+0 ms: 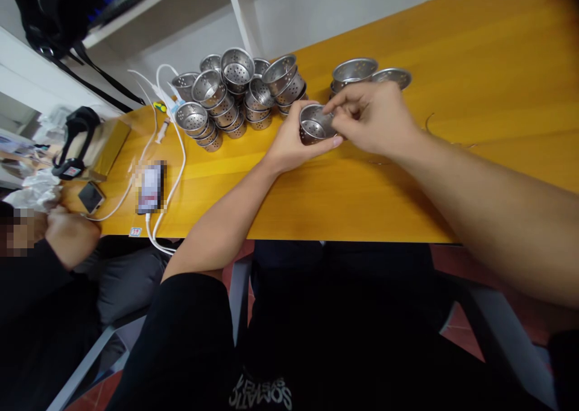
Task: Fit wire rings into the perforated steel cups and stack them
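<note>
Tilted toward me above the table, a perforated metal cup point(312, 120) sits in the grip of my left hand point(289, 141), thumb along its near side and fingers behind it. My right hand point(373, 117) is closed in a pinch at the cup's right rim, its fingertips partly over the opening. Whatever lies between those fingertips is too small or hidden to make out. Behind my right hand stand more metal cups point(355, 69), one with a wide rim point(393, 76). Thin curved wires point(429, 122) lie on the table right of my right forearm.
Several stacks of perforated cups point(226, 94) stand at the table's back left. Nearer are a phone point(151, 187) with white cables point(183, 149), a syringe point(161, 131) and a small dark device point(91, 197). A box point(108, 149) holds a black headset point(76, 140). Another person's arm point(72, 236) rests at left.
</note>
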### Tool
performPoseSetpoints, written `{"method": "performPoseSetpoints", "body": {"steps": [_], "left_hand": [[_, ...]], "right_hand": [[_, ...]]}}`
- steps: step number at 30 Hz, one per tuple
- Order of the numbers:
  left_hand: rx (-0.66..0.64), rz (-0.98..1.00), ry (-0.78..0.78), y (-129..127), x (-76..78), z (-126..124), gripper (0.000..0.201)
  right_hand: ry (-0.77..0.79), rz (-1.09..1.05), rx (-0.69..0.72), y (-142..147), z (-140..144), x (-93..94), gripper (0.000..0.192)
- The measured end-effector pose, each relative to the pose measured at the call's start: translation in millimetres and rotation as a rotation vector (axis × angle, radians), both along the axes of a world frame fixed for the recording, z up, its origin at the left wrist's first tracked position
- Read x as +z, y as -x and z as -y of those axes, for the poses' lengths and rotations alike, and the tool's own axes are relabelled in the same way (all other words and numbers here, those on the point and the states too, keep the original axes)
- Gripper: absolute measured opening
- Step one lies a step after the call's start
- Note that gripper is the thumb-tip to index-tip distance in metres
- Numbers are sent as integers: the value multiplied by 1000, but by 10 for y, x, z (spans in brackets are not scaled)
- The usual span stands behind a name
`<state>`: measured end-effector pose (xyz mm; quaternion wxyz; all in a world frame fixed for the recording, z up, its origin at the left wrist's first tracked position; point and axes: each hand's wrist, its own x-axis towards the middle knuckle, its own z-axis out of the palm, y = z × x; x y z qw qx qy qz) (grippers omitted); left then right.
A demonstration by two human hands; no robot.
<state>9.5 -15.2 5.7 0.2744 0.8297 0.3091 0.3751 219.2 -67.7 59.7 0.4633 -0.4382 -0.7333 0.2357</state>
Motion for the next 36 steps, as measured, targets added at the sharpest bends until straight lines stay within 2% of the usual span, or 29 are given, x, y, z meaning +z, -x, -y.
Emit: {"method": "performPoseSetpoints", "body": {"steps": [7, 13, 17, 23, 36], "left_hand": [[-50, 51, 92, 63, 23, -49, 97], [-34, 130, 139, 60, 35, -44, 96], [-45, 130, 158, 51, 60, -18, 96], [-92, 61, 106, 66, -13, -94, 105], [-70, 60, 95, 32, -67, -111, 97]], "right_hand": [[3, 35, 80, -105, 20, 86, 25], [-10, 25, 178, -136, 54, 118, 36], [71, -49, 258, -109, 60, 135, 50], [157, -148, 235, -64, 72, 168, 59], [188, -181, 167, -1, 52, 151, 62]]}}
